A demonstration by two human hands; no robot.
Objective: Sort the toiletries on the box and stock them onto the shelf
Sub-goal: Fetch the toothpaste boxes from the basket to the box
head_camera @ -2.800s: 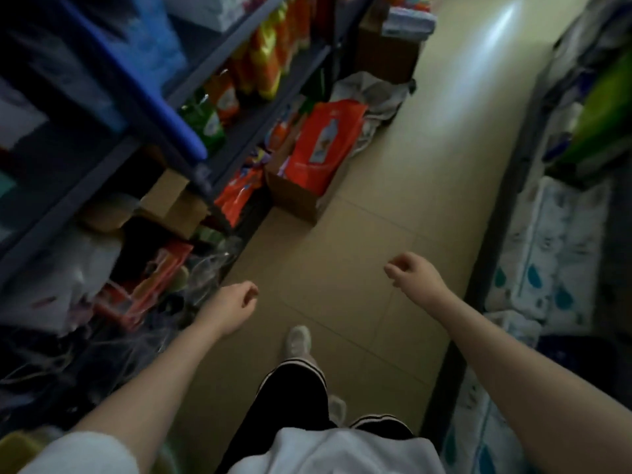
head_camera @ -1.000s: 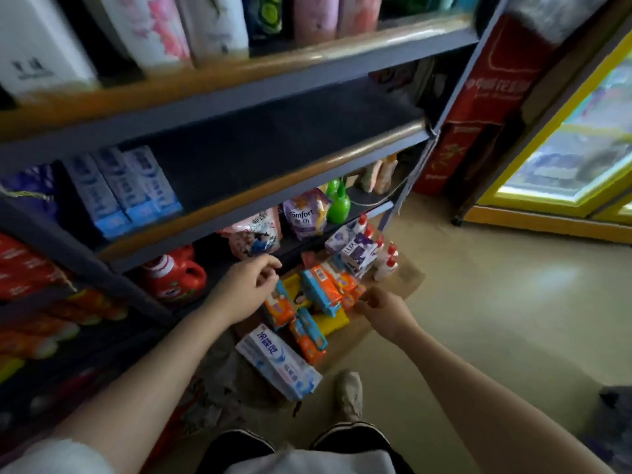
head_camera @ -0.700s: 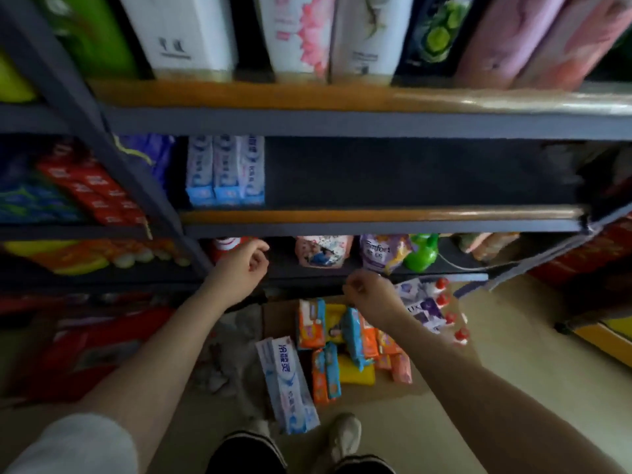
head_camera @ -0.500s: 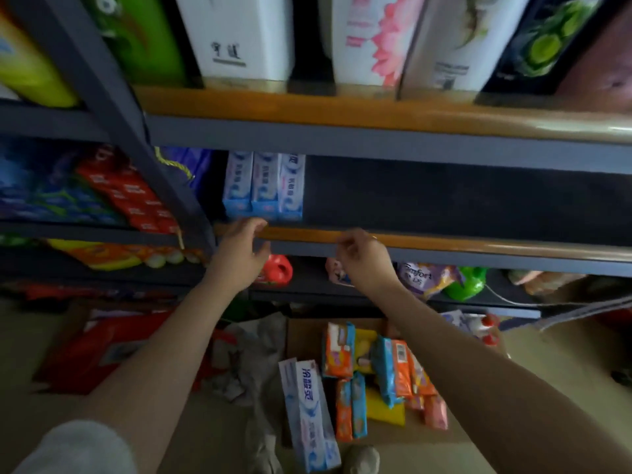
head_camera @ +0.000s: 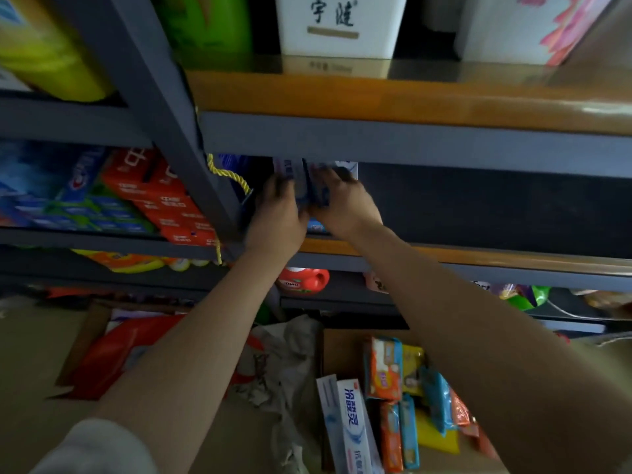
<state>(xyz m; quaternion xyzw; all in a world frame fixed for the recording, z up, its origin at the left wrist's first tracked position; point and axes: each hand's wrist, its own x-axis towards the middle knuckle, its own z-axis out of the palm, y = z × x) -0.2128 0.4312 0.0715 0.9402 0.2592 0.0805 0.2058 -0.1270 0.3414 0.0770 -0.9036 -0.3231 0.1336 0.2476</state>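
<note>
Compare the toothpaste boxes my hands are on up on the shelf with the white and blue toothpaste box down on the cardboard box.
The shelf toothpaste boxes stand upright in a row, while the floor toothpaste box lies flat. The shelf toothpaste boxes are handled by the left hand and right hand; the floor toothpaste box is untouched. The shelf ones sit in shadow, partly hidden; the floor one shows its printed face. Both look white and blue.

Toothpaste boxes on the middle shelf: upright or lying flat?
Upright. The toothpaste boxes stand on end at the shelf's left end, left hand and right hand on them.
</note>
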